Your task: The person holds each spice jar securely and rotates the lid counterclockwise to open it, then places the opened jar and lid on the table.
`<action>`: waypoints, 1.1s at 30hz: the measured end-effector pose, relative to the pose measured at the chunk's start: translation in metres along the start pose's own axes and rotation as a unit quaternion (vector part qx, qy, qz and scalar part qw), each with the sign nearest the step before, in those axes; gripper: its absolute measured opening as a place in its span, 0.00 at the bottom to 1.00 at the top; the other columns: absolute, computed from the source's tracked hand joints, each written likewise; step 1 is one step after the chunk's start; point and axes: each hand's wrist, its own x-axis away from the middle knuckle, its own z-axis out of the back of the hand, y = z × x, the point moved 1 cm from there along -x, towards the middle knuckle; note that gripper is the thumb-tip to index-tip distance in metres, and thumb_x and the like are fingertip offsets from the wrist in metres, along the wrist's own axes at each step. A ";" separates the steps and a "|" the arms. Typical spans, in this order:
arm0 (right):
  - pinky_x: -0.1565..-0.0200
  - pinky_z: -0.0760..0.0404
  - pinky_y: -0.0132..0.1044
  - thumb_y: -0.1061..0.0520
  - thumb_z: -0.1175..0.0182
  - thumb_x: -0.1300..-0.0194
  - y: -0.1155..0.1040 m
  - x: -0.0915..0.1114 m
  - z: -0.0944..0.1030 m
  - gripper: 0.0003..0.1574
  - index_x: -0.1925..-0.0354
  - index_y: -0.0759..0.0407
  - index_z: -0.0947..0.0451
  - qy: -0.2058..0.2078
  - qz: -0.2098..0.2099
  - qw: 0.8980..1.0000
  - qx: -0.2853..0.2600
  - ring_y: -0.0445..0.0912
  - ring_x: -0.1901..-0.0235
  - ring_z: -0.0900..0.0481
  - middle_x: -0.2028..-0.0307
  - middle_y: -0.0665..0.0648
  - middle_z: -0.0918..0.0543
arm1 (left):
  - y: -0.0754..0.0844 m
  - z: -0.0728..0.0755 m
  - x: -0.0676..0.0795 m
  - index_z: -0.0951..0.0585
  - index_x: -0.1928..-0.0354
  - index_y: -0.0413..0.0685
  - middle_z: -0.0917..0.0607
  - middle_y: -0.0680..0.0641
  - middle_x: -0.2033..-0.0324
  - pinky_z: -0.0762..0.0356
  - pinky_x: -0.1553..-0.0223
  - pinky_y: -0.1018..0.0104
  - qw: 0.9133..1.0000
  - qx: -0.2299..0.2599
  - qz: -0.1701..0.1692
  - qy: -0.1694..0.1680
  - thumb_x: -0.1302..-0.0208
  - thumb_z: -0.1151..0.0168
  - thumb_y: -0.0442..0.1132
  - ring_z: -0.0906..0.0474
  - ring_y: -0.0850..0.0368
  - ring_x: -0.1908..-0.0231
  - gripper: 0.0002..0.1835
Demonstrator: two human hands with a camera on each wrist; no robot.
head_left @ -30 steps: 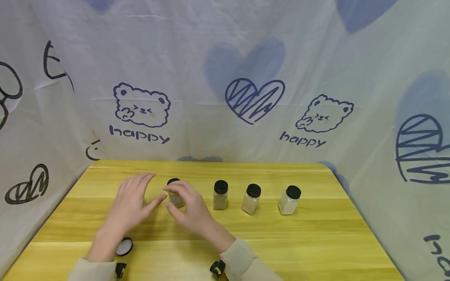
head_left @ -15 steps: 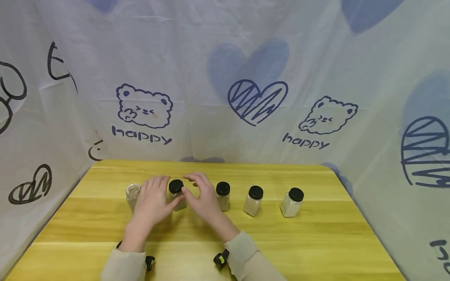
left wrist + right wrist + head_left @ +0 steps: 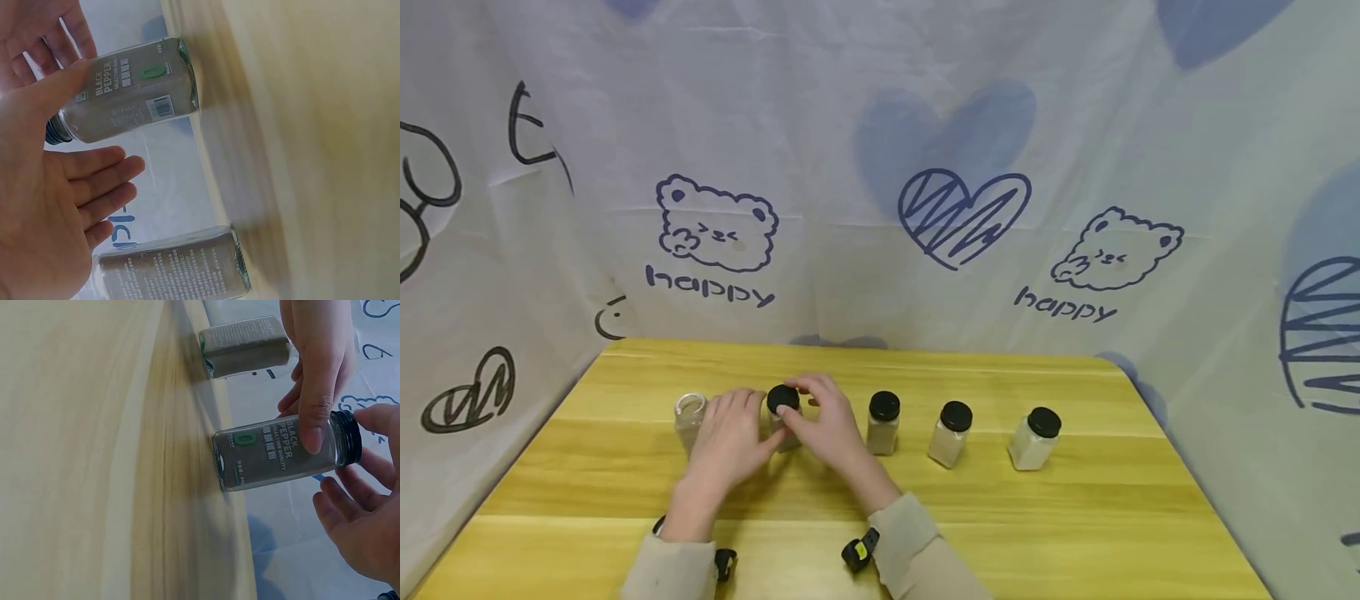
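My left hand is half open, thumb against the pepper jar, left of middle towards the desk's back edge; my right hand pinches its black lid. Loose steadying could let it tip.

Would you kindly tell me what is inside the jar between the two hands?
Through the jar, grey-brown contents show; the left hand hides part of them, and the black lid blocks the view from above.
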 end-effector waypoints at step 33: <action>0.29 0.28 0.47 0.48 0.40 0.22 0.006 -0.006 0.022 0.28 0.29 0.52 0.26 -0.087 0.023 0.993 0.070 0.48 0.29 0.29 0.30 0.53 0.25 | 0.009 -0.001 -0.003 0.20 0.43 0.28 0.17 0.34 0.47 0.33 0.32 0.38 0.999 0.025 -0.025 -0.009 0.30 0.31 0.51 0.25 0.33 0.40 0.30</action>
